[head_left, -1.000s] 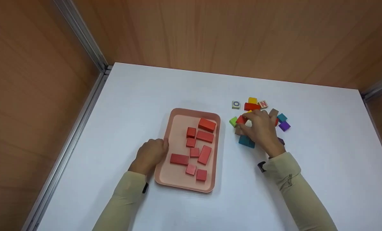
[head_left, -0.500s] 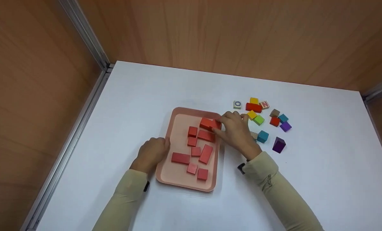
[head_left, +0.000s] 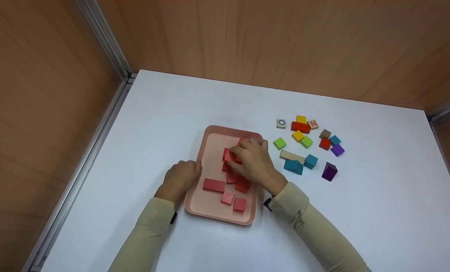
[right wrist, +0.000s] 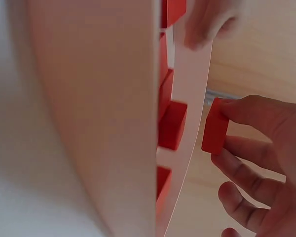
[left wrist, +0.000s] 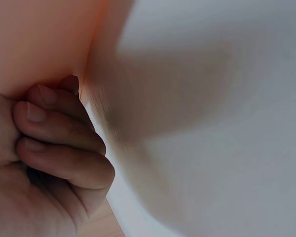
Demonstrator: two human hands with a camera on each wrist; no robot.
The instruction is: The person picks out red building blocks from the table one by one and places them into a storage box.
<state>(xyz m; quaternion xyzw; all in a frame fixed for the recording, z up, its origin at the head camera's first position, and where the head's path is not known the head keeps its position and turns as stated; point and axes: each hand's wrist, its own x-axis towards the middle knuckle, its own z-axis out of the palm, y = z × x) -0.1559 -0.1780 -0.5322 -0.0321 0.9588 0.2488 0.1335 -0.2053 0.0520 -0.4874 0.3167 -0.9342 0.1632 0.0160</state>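
In the head view, my left hand grips the left rim of a pink tray. The left wrist view shows its fingers curled beneath the tray's edge. Over the tray's upper right part is my right hand. Its thumb and fingertips pinch a small red block, held clear of the tray floor in the right wrist view. Several red and pinkish-red blocks lie in the tray, among them a long one and a small cube. My right hand hides some of them.
Right of the tray lie loose blocks: a red one, a red cube, green, teal, dark purple, a beige bar and letter cubes. Wood panels stand around the white table.
My right hand has moved left from the loose blocks to over the tray, bringing the red block with it. My left hand has stayed at the tray's left rim.
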